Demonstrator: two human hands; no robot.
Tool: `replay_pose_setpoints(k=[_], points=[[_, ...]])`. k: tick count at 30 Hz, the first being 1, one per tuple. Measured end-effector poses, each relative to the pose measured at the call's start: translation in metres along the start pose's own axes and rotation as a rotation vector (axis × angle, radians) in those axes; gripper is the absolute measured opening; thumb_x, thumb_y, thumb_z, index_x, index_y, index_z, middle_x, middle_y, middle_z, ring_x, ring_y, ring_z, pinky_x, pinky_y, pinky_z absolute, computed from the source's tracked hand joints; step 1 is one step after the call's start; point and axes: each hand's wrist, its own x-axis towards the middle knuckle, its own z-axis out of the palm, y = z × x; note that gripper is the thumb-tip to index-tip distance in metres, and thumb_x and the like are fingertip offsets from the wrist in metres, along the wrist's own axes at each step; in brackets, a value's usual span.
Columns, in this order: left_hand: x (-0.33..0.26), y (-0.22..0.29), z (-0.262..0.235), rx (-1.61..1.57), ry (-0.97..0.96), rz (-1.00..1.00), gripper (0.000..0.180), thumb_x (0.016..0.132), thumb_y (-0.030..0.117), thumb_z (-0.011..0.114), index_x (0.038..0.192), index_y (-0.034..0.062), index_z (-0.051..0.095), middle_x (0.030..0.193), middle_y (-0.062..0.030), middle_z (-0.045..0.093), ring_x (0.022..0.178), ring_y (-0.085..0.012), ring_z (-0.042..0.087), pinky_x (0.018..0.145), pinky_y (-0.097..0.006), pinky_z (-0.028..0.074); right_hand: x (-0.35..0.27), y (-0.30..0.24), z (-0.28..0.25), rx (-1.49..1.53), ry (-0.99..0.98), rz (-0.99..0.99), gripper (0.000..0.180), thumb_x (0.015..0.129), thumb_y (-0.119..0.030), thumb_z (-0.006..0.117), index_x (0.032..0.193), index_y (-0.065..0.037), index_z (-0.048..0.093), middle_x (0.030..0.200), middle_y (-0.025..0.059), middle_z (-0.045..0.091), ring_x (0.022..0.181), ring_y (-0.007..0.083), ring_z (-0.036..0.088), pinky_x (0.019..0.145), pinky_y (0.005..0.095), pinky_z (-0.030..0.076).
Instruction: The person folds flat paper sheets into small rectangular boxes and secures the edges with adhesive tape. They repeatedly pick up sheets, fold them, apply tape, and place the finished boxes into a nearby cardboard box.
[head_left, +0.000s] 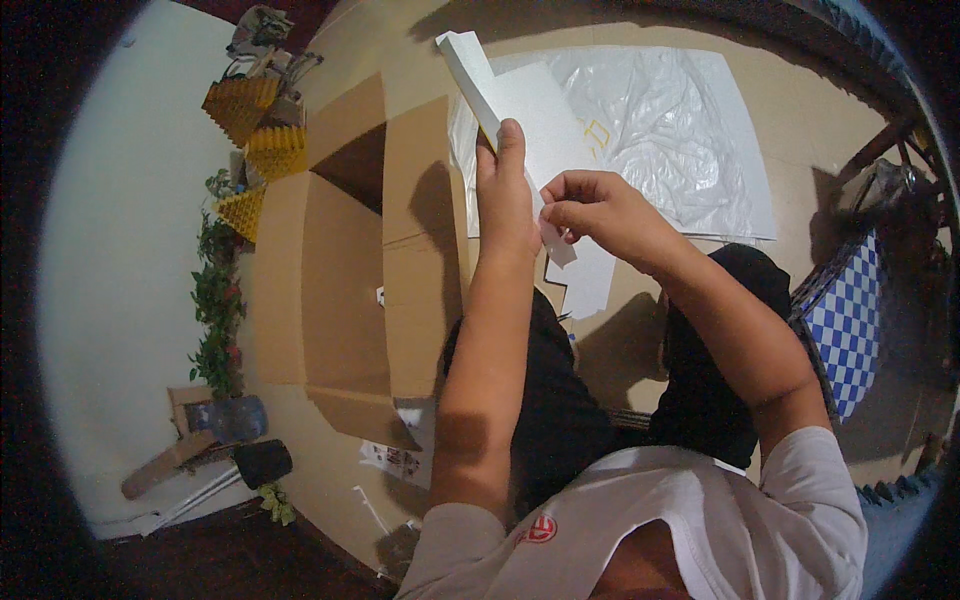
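Observation:
A white folded cardboard piece (545, 115) with a narrow raised side is held up in front of me. My left hand (508, 195) is closed around its left edge, thumb on top. At the near end my right hand (600, 215) pinches a small pale flap or strip (560, 245); whether it is part of the cardboard I cannot tell. Another part of the white cardboard (585, 285) extends below my fingers toward my knees. Beyond my hands, a large white sheet under crinkled clear plastic (670, 140) lies on the floor.
Left of my arm stands a large open brown cardboard box (340, 285), flaps spread. Yellow stepped racks (240, 110), a leafy plant (218, 300) and a black cylinder (263, 462) line the white wall. A blue-and-white checkered surface (850, 320) is at the right.

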Motion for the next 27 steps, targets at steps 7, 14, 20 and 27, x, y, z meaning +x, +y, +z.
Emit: replay_pose_setpoints(k=[7,14,20,27], points=[[-0.006,0.008,0.001,-0.045,-0.070,-0.136,0.060,0.092,0.044,0.058,0.130,0.0000,0.044,0.120,-0.0141,0.055,0.110,-0.0265,0.054,0.087,-0.040,0.047,-0.003,0.010,0.005,0.152,0.058,0.026,0.010,0.085,-0.009,0.066,0.088,-0.003,0.059,0.076,0.0034,0.062,0.063,0.0116,0.059,0.058,0.0264,0.048],[-0.017,0.016,0.006,0.214,-0.218,-0.171,0.046,0.099,0.022,0.047,0.139,0.0020,0.037,0.129,-0.0124,0.050,0.116,-0.0213,0.047,0.100,-0.035,0.037,-0.009,-0.050,-0.019,-0.689,0.506,-0.657,0.030,0.080,-0.002,0.064,0.108,-0.013,0.058,0.107,0.0098,0.059,0.094,0.0287,0.059,0.079,0.0366,0.051],[-0.033,0.013,0.003,0.624,-0.533,0.017,0.050,0.099,0.022,0.046,0.145,0.0080,0.033,0.138,-0.0161,0.046,0.125,-0.0235,0.045,0.106,-0.035,0.032,-0.006,-0.066,-0.068,-1.334,0.618,-0.926,0.022,0.076,-0.016,0.067,0.097,-0.021,0.067,0.120,0.0044,0.056,0.128,0.0302,0.042,0.107,0.0481,0.031],[-0.034,0.014,-0.004,0.763,-0.646,0.043,0.050,0.098,0.019,0.045,0.145,0.0089,0.033,0.139,-0.0170,0.046,0.126,-0.0249,0.046,0.105,-0.034,0.033,-0.015,-0.069,-0.089,-1.376,0.322,-0.678,0.015,0.081,-0.024,0.064,0.092,-0.014,0.067,0.106,0.0055,0.062,0.117,0.0289,0.049,0.106,0.0455,0.030]])
